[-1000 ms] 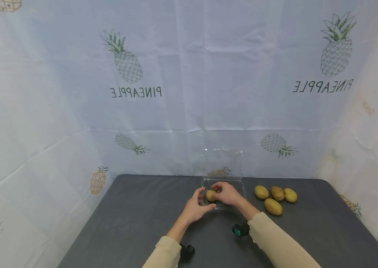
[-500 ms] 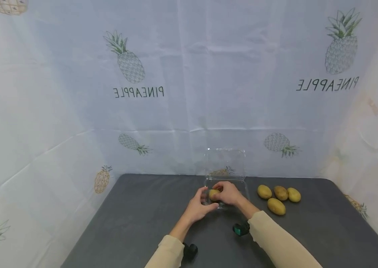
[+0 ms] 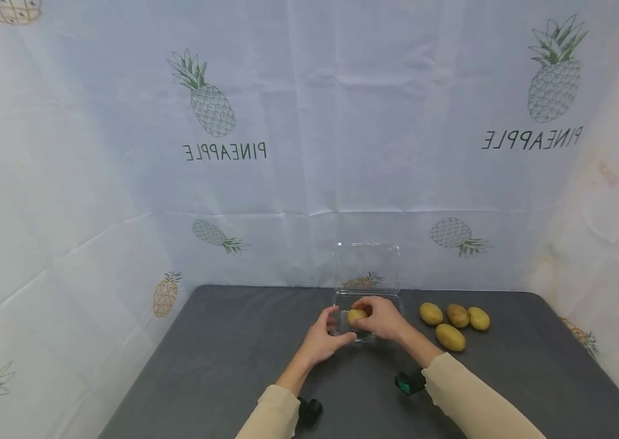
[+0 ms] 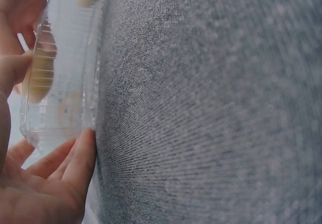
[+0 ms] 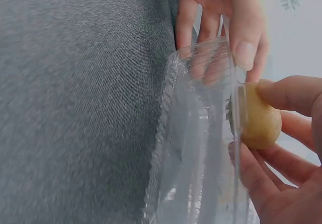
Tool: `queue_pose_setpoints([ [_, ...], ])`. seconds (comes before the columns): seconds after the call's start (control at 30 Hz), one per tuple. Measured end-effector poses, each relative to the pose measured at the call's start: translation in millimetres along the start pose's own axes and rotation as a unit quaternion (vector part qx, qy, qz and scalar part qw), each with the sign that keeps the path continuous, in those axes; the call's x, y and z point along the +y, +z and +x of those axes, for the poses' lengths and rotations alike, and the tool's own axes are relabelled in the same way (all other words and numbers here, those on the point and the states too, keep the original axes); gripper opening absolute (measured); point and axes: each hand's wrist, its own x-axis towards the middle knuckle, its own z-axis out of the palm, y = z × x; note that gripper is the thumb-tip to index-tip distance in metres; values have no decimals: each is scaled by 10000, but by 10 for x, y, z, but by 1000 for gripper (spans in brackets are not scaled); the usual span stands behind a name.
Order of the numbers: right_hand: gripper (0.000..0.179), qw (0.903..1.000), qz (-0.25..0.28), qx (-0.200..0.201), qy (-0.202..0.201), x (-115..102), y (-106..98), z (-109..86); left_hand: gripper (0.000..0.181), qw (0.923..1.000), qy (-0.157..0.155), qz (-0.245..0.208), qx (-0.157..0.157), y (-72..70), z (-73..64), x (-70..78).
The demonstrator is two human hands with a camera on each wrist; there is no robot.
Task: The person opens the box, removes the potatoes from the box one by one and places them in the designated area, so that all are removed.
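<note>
A clear plastic clamshell container [image 3: 337, 299] stands at the back of the table, its lid [image 3: 367, 262] upright behind it. My right hand [image 3: 386, 318] pinches a small yellow potato [image 5: 262, 118] between thumb and fingers at the container's rim, partly inside its opening. At the left end is my left hand [image 3: 318, 342], fingers [image 4: 83, 158] extended and spread, fingertips touching the outside wall low down. Its thumb [image 5: 245, 55] lies at the rim near the potato; contact with the plastic is unclear. Several more potatoes [image 3: 450, 337] lie on the table to the right of the container.
The dark grey table [image 3: 222, 366] meets a pale curtain [image 3: 309, 152] printed with pineapples, close behind the lid. Black wrist devices [image 3: 410, 382] hang below both forearms, a little in from the beige sleeves [image 3: 476, 396].
My right hand and forearm have shifted slightly right with the potato, which moved with them within the container's opening. My left hand stays at the container's left end.
</note>
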Motion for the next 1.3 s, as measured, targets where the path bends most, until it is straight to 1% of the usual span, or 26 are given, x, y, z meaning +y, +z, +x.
queue_pose_setpoints([
  [0.13,31,9999,46,53,-133,6,-53,-67,79,10000,0,33,-19,-20,-6,9],
  [0.4,32,9990,-83,204,-388,5,-175,-260,80,9999,13,151,-12,-16,-11,22],
  [0.57,35,9986,51,228,-484,29,-252,-390,79,9998,56,196,35,-7,-12,15],
  [0.73,37,9972,323,347,-583,73,-321,-519,80,9997,122,204,100,-9,-8,10],
  [0.8,38,9966,348,417,-613,101,-343,-562,81,9997,107,197,100,-9,-7,5],
  [0.93,38,9961,316,541,-624,168,-384,-634,82,9998,57,168,63,-4,-7,-2],
  [1.03,35,9956,296,621,-644,218,-418,-685,83,9997,87,200,54,-3,-5,-6],
  [1.23,35,9943,310,657,-785,283,-514,-796,85,9997,133,193,49,-8,-6,-9],
  [1.3,37,9947,290,669,-723,300,-553,-841,85,9998,118,156,38,-4,-9,-8],
])
